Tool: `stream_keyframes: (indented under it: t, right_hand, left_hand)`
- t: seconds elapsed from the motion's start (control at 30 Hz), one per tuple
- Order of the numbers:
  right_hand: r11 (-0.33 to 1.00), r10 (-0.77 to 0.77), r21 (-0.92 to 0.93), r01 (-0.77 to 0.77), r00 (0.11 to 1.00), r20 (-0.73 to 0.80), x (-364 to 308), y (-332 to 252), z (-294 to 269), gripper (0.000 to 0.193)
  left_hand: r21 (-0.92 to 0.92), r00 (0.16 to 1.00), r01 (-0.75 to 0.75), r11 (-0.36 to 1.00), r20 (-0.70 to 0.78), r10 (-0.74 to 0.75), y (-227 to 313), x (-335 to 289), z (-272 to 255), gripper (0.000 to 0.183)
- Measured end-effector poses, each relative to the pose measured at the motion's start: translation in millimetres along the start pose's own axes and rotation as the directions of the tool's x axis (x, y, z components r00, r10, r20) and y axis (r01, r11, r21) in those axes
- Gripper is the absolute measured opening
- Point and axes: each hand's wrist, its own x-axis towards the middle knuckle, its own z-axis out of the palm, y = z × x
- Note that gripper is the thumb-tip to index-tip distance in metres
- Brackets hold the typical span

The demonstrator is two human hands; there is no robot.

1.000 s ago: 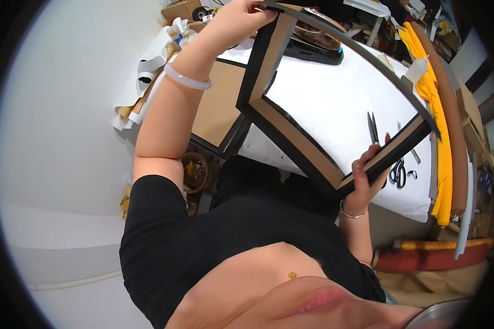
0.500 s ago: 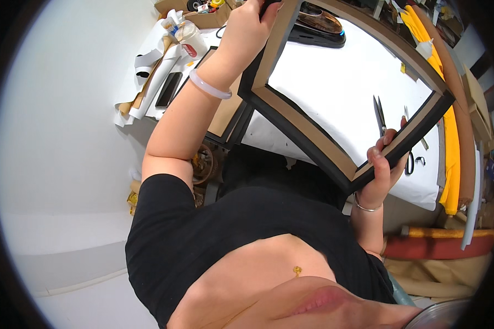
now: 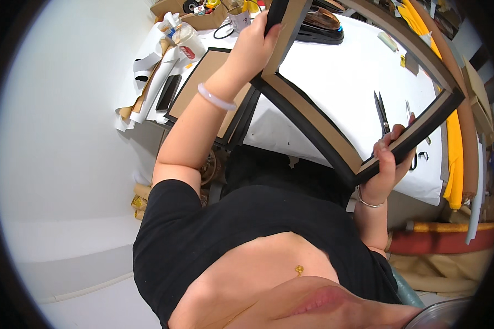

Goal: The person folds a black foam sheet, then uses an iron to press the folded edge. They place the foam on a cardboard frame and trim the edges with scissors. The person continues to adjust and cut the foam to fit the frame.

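Note:
Both my hands hold up a large rectangular frame (image 3: 304, 130), with black outer edges and brown board on its inner sides. It is tilted above a white-covered table, and its top runs out of view. My left hand (image 3: 254, 48) grips the left side near the top, thumb on the inner side. Around the lower right side wraps my right hand (image 3: 387, 170), its fingertips showing over the edge. Through the opening I see black-handled scissors (image 3: 382, 112) on the table, their handles partly hidden by the frame and my right hand. Beside them lies a thin silver tool (image 3: 408, 109), also partly covered.
Black-edged brown panels (image 3: 200, 77) lie on the table's left, near a phone (image 3: 169, 92), white rolls (image 3: 152, 90) and a white jar (image 3: 189, 43). A black device (image 3: 321, 32) with a blue light stands at the back. Yellow material (image 3: 453, 170) and a brown roll (image 3: 460, 82) line the right.
The frame and both hands have shifted slightly to the right in the picture. More of the brown panels on the left shows. Both hands keep their grip.

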Motion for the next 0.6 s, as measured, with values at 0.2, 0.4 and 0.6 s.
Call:
stream_keyframes:
  t: [0.2,0.4,0.6]
  right_hand:
    - [1.000,0.015,0.020,-0.015,1.000,0.027,3.2,3.4,-2.5,0.083]
    - [0.996,0.034,0.082,-0.043,0.992,0.118,12.3,46.0,-11.1,0.078]
    - [0.866,0.448,-0.296,-0.402,0.888,0.103,24.9,93.0,-4.6,0.045]
  left_hand:
    - [-0.020,0.989,0.131,0.991,0.070,-0.129,10.0,-16.9,-10.0,0.035]
    - [-0.243,0.985,0.101,0.965,0.164,-0.062,4.5,0.2,-42.2,0.061]
    - [0.055,0.969,-0.228,0.972,0.109,0.222,62.0,41.3,-75.2,0.054]
